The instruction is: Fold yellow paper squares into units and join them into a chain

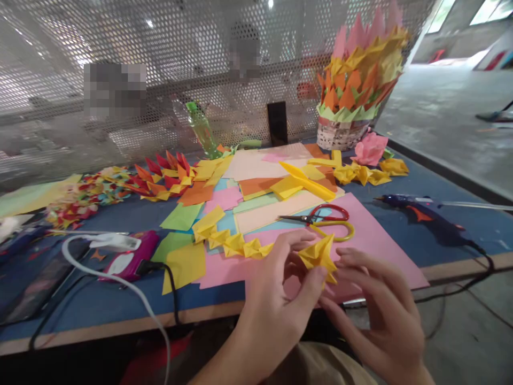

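My left hand (276, 299) is closed on a folded yellow paper piece (318, 255), its thumb at the piece's lower edge. From there a chain of yellow folded points (232, 243) runs left over the coloured sheets. My right hand (377, 305) is beside the piece on the right, fingers curved and apart, the fingertips close to its edge. Just beyond both hands, scissors (306, 218) with one red and one yellow handle lie on a large pink sheet (377, 240).
A glue gun (425, 216) lies on the right. At the left are a magenta power adapter (132, 259), a white cable (148, 305) and a phone (44, 283). Behind stand a green-capped bottle (201, 128), a black phone (277, 123) and a tall paper-flame basket (342, 131).
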`<state>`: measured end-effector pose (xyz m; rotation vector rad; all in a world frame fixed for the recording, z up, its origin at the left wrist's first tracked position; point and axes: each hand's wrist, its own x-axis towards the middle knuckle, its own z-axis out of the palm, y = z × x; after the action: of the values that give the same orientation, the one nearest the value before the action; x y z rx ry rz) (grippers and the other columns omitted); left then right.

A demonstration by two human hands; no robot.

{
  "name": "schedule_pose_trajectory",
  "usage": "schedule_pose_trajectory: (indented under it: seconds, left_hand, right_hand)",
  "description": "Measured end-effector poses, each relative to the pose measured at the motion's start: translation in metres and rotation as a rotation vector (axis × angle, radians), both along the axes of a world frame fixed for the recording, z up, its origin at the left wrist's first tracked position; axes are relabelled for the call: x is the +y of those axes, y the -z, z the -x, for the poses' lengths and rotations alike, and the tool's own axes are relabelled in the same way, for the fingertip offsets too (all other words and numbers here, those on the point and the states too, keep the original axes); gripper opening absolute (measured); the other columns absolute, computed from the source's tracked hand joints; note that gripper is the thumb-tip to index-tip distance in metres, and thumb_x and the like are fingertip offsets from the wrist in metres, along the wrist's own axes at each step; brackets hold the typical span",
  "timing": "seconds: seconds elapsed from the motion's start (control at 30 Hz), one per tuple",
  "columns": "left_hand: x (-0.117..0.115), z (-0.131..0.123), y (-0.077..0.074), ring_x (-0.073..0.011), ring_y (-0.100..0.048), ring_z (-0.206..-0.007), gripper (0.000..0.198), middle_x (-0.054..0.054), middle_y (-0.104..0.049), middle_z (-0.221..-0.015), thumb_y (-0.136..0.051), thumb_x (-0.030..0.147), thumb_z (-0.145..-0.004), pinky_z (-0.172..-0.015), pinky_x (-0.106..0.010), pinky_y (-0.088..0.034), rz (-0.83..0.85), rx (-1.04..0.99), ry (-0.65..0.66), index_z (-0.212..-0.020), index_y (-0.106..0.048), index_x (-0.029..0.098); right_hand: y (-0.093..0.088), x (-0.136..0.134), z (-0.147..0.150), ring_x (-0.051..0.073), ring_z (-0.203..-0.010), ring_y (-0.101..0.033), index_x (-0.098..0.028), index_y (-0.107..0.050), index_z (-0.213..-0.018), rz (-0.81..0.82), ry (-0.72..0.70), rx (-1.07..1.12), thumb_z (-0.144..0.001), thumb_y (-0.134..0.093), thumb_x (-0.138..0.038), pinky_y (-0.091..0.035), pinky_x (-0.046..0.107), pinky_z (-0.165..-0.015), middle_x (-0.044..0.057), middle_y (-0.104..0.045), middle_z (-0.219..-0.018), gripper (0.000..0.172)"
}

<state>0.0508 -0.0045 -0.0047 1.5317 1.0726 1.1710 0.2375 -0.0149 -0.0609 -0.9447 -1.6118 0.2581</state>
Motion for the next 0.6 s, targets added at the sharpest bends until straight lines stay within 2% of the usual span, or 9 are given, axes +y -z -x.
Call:
schedule_pose_trajectory:
  seconds: [0.07,0.13,0.2,0.27,0.37,0.47,0.53,0.6]
  left_hand:
    - [0.0,0.004,0.0,-0.0158,-0.076,-0.103,0.03,-0.005,-0.074,-0.125,-0.065,0.023,-0.108,-0.087,-0.026,-0.066,-0.065,0.066,0.007,-0.137,-0.06,0.028]
    - [0.001,0.007,-0.002,-0.0153,-0.075,-0.097,0.031,-0.002,-0.075,-0.114,-0.065,0.021,-0.108,-0.084,-0.026,-0.065,-0.087,0.152,0.046,-0.138,-0.059,0.029]
    - [0.0,0.008,-0.004,-0.0165,-0.075,-0.097,0.032,0.0,-0.075,-0.105,-0.064,0.02,-0.108,-0.084,-0.027,-0.065,-0.091,0.249,0.087,-0.139,-0.06,0.029]
    - [-0.001,0.009,-0.006,-0.0171,-0.075,-0.101,0.028,0.0,-0.075,-0.105,-0.061,0.018,-0.108,-0.087,-0.029,-0.063,-0.093,0.344,0.116,-0.134,-0.063,0.03]
    - [-0.002,0.008,-0.003,-0.0172,-0.074,-0.108,0.028,0.0,-0.076,-0.119,-0.064,0.021,-0.108,-0.095,-0.032,-0.062,-0.085,0.368,0.118,-0.134,-0.061,0.03]
    - [-0.002,0.008,0.002,-0.0153,-0.077,-0.107,0.041,0.001,-0.078,-0.12,-0.07,0.022,-0.107,-0.093,-0.028,-0.063,-0.06,0.236,0.094,-0.143,-0.055,0.034]
    - [-0.001,0.009,0.003,-0.014,-0.079,-0.103,0.038,0.003,-0.08,-0.115,-0.069,0.018,-0.107,-0.089,-0.025,-0.064,-0.069,0.201,0.085,-0.139,-0.059,0.035]
    - [0.0,0.014,0.001,-0.0135,-0.08,-0.102,0.035,0.004,-0.081,-0.113,-0.069,0.016,-0.107,-0.087,-0.022,-0.064,-0.137,0.251,0.072,-0.136,-0.062,0.035]
  right_hand:
    - [-0.005,-0.005,-0.003,0.027,-0.121,-0.071,-0.034,-0.065,-0.138,0.146,-0.05,0.086,-0.099,-0.074,-0.026,-0.071,0.043,-0.094,0.012,-0.064,-0.136,0.041]
    - [-0.015,-0.004,-0.006,0.024,-0.111,-0.075,-0.036,-0.062,-0.143,0.274,-0.114,0.15,-0.105,-0.068,-0.031,-0.071,0.037,-0.085,0.011,-0.067,-0.132,0.039]
    - [-0.024,0.001,-0.007,0.021,-0.097,-0.077,-0.034,-0.067,-0.137,0.385,-0.175,0.175,-0.104,-0.071,-0.038,-0.071,0.032,-0.077,0.008,-0.073,-0.119,0.034]
    - [-0.029,0.007,-0.005,0.019,-0.085,-0.077,-0.031,-0.073,-0.123,0.466,-0.217,0.197,-0.1,-0.077,-0.042,-0.07,0.029,-0.07,0.006,-0.076,-0.106,0.027]
    - [-0.03,0.014,0.003,0.018,-0.078,-0.076,-0.026,-0.073,-0.102,0.502,-0.227,0.254,-0.097,-0.08,-0.044,-0.068,0.028,-0.065,0.004,-0.074,-0.093,0.02]
    - [-0.026,0.01,0.012,0.018,-0.077,-0.075,-0.024,-0.064,-0.088,0.47,-0.195,0.282,-0.1,-0.076,-0.046,-0.068,0.029,-0.064,0.004,-0.07,-0.086,0.027]
    - [-0.026,0.004,0.012,0.018,-0.073,-0.073,-0.025,-0.061,-0.085,0.445,-0.16,0.237,-0.102,-0.072,-0.048,-0.066,0.03,-0.062,0.003,-0.068,-0.083,0.031]
    - [-0.028,-0.002,0.003,0.02,-0.076,-0.074,-0.027,-0.067,-0.087,0.418,-0.076,0.129,-0.103,-0.07,-0.053,-0.066,0.034,-0.065,0.004,-0.071,-0.085,0.03]
